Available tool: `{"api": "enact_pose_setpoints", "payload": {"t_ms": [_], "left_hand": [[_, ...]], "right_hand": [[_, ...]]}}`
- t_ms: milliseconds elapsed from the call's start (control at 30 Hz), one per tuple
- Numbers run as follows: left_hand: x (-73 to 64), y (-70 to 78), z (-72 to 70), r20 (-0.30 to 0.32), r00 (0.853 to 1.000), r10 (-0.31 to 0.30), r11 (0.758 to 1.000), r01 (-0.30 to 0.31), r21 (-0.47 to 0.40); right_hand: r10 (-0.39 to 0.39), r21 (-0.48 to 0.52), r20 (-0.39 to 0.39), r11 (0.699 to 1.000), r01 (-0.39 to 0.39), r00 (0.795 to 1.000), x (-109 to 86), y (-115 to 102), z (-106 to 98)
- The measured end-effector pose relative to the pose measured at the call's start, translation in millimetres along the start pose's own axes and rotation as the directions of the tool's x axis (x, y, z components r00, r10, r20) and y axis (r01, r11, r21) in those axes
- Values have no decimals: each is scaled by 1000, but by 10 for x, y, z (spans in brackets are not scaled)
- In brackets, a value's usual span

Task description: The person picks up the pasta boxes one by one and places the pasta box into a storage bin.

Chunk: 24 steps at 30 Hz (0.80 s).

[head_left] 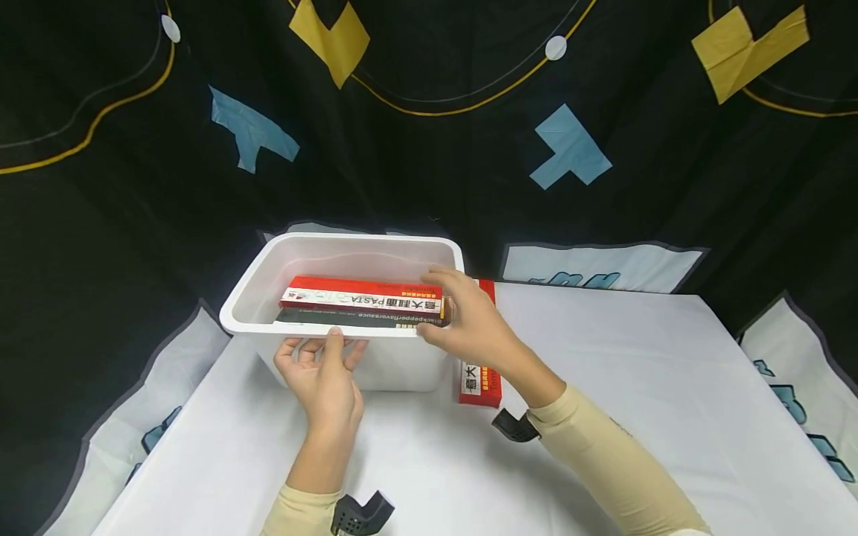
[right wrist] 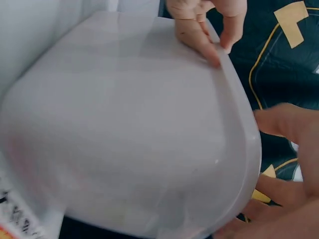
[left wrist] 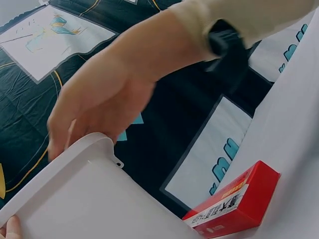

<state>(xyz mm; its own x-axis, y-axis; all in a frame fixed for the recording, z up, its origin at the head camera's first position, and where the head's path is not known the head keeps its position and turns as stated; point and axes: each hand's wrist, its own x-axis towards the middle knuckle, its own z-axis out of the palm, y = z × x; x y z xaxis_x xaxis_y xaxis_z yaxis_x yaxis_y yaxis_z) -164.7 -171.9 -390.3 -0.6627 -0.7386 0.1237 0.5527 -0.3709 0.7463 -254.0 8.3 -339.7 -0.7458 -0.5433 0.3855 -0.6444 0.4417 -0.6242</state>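
Note:
A white plastic bin stands at the table's back left. My left hand grips its front rim, thumb on top and fingers under the lip; the right wrist view shows that hand at the rim too. Inside lie a red-and-white pasta box and a dark black-pepper-sauce box. My right hand reaches over the bin's front right corner, thumb and fingers spread about the boxes' right end. Its fingertips are partly hidden behind the rim in the left wrist view.
Another red pasta box lies on the white-covered table, close along the bin's right side and partly behind my right forearm. A black curtain with blue and yellow patches hangs behind the table.

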Motion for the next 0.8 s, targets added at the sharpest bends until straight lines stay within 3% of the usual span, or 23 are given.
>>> {"api": "enact_pose_setpoints", "payload": {"t_ms": [133, 233, 433, 600, 733, 800], "left_hand": [[-4, -4, -4, -2, 1000, -5, 1000, 5, 6], [-10, -3, -11, -1, 1000, -4, 1000, 4, 13], [-1, -2, 2, 5, 1000, -2, 1000, 2, 12], [3, -6, 13, 0, 1000, -1, 1000, 1, 0], [8, -10, 13, -6, 1000, -2, 1000, 2, -7], [9, -12, 10, -6, 1000, -1, 1000, 1, -8]], "right_hand": [[102, 84, -132, 992, -91, 986, -209, 148, -45], [138, 127, -211, 985, -113, 968, -334, 280, -87], [215, 184, -292, 969, -166, 932, -550, 476, -137], [371, 159, -230, 926, -342, 899, -689, 580, -65], [477, 41, -119, 879, -476, 871, -730, 703, 78], [493, -27, -76, 868, -496, 867, -737, 771, 167]]}}
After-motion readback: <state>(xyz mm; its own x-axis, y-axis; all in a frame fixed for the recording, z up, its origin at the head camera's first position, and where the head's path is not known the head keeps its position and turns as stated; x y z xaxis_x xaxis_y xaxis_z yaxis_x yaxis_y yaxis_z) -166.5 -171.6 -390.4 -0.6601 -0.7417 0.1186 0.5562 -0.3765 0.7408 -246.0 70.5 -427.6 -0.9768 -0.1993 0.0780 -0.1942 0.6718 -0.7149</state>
